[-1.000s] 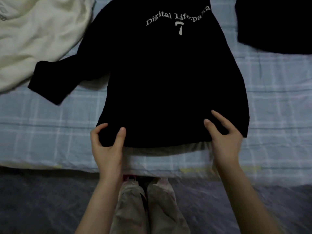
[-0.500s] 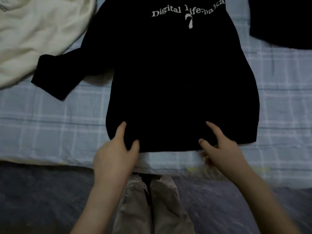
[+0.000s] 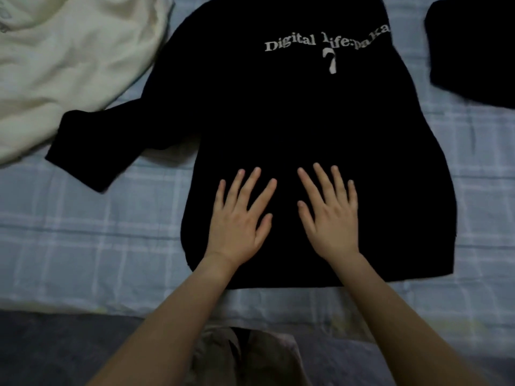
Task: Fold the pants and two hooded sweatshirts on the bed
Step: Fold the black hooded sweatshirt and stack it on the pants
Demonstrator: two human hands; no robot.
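Sweatshirt (image 3: 306,129), black, flat on the bed (image 3: 83,232): long axis runs straight away from the person, hem nearest, white lettering upright at the far end. One sleeve (image 3: 111,146) sticks out left. Two hands on it, left hand (image 3: 239,218) and right hand (image 3: 331,215) side by side on the lower body, fingers straight and spread, grip wide, holding nothing. One cream garment (image 3: 64,59) upper left, one dark garment (image 3: 473,51) upper right. Hem sits near the bed's front edge; bare sheet either side.

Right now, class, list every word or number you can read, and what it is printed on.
"Digital life:paka": white print on the black sweatshirt; last word creased, so uncertain.
"7": just under those words, same sweatshirt.
Cream garment: faint mark at its left edge, too blurred to read.
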